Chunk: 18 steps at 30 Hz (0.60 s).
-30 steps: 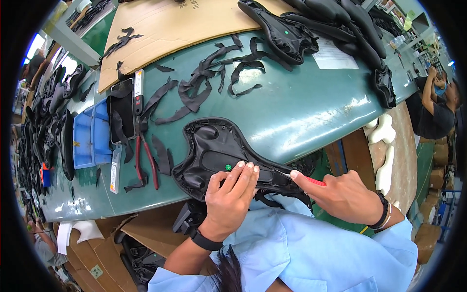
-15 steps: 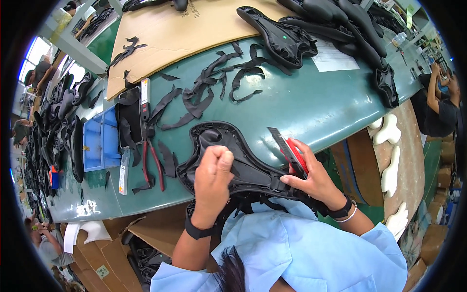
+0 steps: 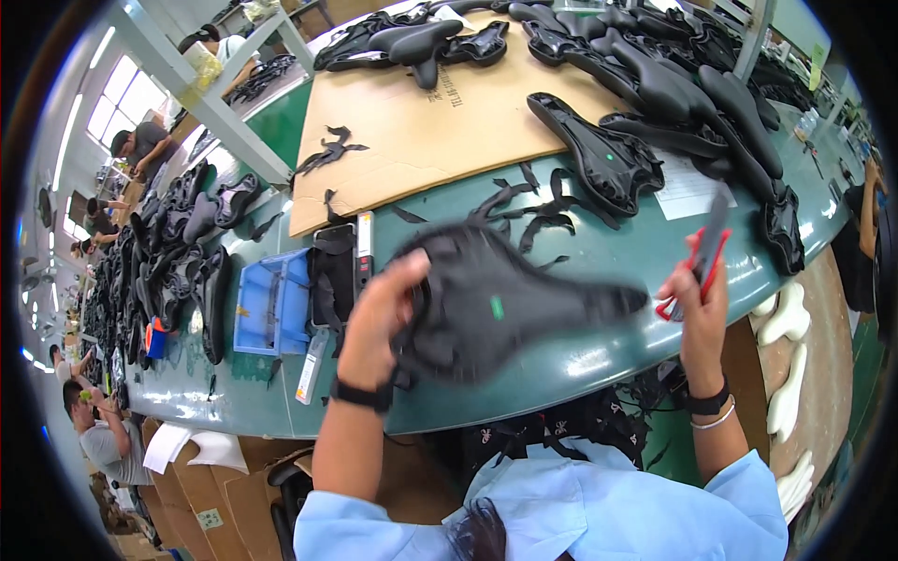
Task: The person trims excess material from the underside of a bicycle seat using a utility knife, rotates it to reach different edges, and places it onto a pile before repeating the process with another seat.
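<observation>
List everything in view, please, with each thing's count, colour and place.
Table: one, green, centre
Held saddle: one, black, centre
Cutting tool: one, red and dark, centre right
Other saddles: many, black, far side and left
Cardboard sheet: one, tan, table's far side
Strips: several, black, beyond held saddle
Bin: one, blue, table's left
Paper: one, white, far right
Moulded pieces: several, white, right of table
Other people: several, mixed clothing, background
Sleeves: two, light blue, lower edge
Left hand: one, black wristband, on held saddle
Right hand: one, black wristband, around cutting tool
</observation>
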### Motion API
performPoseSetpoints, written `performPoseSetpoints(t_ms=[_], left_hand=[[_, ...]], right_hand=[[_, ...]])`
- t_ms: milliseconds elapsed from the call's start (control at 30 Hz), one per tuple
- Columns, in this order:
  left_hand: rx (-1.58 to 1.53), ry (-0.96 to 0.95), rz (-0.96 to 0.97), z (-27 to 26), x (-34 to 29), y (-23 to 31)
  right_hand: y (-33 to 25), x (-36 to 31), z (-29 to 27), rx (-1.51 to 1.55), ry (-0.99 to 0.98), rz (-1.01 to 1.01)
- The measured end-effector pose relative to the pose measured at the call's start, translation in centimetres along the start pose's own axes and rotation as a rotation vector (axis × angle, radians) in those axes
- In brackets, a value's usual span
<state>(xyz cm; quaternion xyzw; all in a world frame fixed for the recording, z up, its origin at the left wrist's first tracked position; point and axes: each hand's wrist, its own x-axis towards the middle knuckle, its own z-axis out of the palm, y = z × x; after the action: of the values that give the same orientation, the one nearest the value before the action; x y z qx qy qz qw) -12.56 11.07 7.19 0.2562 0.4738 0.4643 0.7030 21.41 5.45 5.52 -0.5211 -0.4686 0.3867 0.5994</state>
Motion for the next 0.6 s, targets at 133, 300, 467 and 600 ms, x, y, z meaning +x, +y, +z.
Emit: performPoseSetpoints(t_ms=[133, 300, 467, 600], left_hand=[[-0.315, 0.318, 0.659, -3.9, 8.6, 5.7], [0.001, 0.172, 0.516, 1.2, 14.5, 3.4], [0.623, 0.055, 0.239, 13.5, 17.6, -2.6], [0.878, 0.128, 0.382, 19.0, 19.3, -6.9]], right_hand=[[1.1, 0.1, -0.3, -0.047, 0.032, -0.017], [4.9, -1.2, -1.6, 0.033, 0.062, 0.171], [6.0, -0.7, -0.4, 0.089, 0.114, 0.242], [6.4, -1.2, -0.4, 0.060, 0.132, 0.224]])
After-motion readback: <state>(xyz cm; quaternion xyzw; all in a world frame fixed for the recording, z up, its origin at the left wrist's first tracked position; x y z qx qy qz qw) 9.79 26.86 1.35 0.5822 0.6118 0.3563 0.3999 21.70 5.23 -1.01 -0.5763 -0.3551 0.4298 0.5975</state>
